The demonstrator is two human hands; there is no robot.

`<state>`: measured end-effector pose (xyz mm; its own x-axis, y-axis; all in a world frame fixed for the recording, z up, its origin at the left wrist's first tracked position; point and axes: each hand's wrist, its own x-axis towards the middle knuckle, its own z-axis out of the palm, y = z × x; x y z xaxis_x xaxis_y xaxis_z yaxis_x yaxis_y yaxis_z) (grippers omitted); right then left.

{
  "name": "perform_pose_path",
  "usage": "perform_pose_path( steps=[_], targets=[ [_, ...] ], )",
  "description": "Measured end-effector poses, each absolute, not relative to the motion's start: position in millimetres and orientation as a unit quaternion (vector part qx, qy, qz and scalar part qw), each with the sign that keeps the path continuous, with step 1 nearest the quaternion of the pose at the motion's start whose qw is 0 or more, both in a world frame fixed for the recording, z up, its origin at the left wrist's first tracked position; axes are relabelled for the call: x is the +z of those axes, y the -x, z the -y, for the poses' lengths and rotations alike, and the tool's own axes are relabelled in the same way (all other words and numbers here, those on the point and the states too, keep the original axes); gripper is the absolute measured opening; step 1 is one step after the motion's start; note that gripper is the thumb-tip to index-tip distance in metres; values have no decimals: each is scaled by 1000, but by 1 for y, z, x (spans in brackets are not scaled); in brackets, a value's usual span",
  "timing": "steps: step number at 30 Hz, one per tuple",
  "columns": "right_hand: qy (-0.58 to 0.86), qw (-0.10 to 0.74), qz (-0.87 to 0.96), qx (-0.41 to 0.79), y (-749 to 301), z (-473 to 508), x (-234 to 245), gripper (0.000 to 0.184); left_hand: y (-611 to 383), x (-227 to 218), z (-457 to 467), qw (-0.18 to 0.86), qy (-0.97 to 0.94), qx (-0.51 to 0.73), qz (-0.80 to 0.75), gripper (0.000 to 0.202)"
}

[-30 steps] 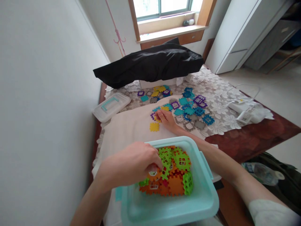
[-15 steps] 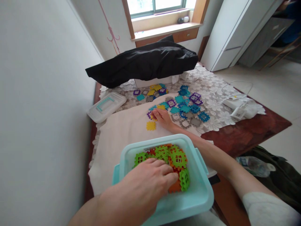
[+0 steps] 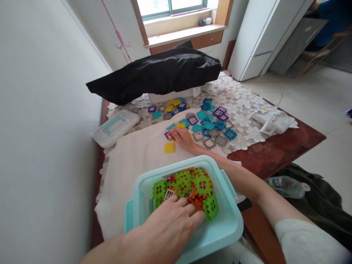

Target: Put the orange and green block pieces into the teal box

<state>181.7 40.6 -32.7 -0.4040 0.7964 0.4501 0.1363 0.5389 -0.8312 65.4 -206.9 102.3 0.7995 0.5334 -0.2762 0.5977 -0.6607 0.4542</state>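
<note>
Left hand (image 3: 167, 229) spread wide, resting on green and orange plastic tiles (image 3: 202, 185) in a pale blue bin (image 3: 178, 165), close within reach; right hand (image 3: 183, 139) low over loose tiles (image 3: 168, 135) at a white cloth's (image 3: 129, 183) edge, grip impossible to tell.

**Dressed lightly, as far as we can see**

At about four o'clock in the view, we wear a pale grey-white fabric sleeve (image 3: 305, 244) with a soft, matt surface; we cannot tell whether it is a sleeve or a wrap. It ends partway along our right forearm (image 3: 242, 181), which shows bare from there on. At seven o'clock, our left forearm (image 3: 107, 249) is bare too, as are our left hand (image 3: 167, 229) and right hand (image 3: 183, 140).
</note>
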Motion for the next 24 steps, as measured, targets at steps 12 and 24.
perform_pose_path(
  steps=[12, 24],
  targets=[
    [337, 413, 757, 379, -183, -36, -25, 57, -83, 103, 183, 210, -878, -184, -389, 18],
    [305, 452, 746, 383, -180, -39, -30, 61, -76, 122, 169, 141, -835, -206, -490, 27]
  ],
)
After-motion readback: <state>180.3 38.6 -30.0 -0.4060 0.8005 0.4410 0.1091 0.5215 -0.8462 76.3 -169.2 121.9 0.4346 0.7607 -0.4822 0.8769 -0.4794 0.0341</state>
